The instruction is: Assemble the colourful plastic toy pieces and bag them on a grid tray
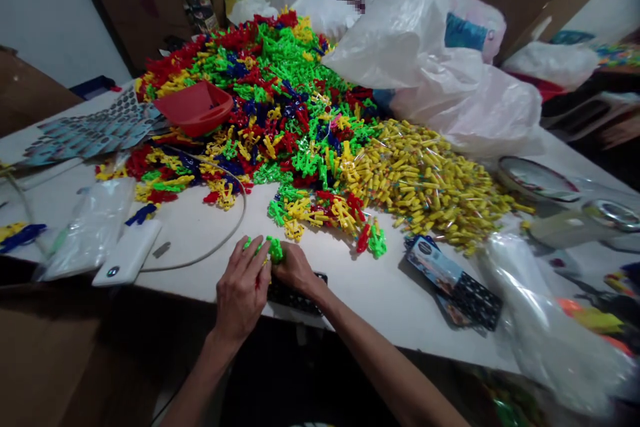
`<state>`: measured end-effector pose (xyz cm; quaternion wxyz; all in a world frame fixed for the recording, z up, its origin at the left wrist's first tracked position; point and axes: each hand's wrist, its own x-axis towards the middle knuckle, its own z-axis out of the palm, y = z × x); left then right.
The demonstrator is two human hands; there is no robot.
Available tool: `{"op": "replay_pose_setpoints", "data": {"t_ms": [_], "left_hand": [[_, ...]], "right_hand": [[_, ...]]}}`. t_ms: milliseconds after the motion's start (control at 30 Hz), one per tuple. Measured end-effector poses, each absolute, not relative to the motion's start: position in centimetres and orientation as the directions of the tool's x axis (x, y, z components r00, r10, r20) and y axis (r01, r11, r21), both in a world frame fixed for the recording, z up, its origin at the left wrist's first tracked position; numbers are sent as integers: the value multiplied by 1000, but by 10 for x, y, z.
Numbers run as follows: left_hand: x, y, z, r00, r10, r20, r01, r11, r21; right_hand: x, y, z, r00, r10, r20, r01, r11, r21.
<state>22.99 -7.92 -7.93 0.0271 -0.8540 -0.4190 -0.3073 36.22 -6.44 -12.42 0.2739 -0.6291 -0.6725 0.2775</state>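
At the near edge of the worktop (pixel 193 237), in the head view, I saw the left hand (pixel 241 287) closed over green plastic pieces (pixel 275 249), which poked out between and past its fingers. The right hand (pixel 294 267) came in from the other side, its knuckles just beside the biggest green lump; most of its fingers were hidden, so I could not tell whether they were clamped or apart. That lump lay between the two hands, right of the left fingertips and up against the right hand, neither hand clearly the nearer, and its long axis was too covered to read. A dark spotted item (pixel 299 300) sat below the right wrist, by the same edge. Beyond, towards the far edge, rose a heap of coloured figures (pixel 295 53) with a red scoop (pixel 193 107) on it, and yellow pieces (pixel 425 180) spread towards the right edge
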Motion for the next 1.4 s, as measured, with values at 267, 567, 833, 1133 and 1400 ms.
{"op": "replay_pose_setpoints", "data": {"t_ms": [267,567,833,1133,1400], "left_hand": [[232,-78,-72,492,716,495,761,-630,155],[232,-79,-77,436,724,535,773,-605,189],[225,-88,-79,416,729,543,763,-605,227],[229,-87,-79,421,719,552,770,-605,201],[227,-89,-77,415,744,523,761,-599,249]], "right_hand": [[385,-60,-107,-246,967,-60,824,176,-539],[412,-31,-86,92,991,-97,950,-117,-290],[453,-82,-100,184,983,2,884,-165,-438],[403,-58,-105,131,980,-148,859,-186,-477],[420,-68,-121,235,957,-169,628,-282,-726]]}}
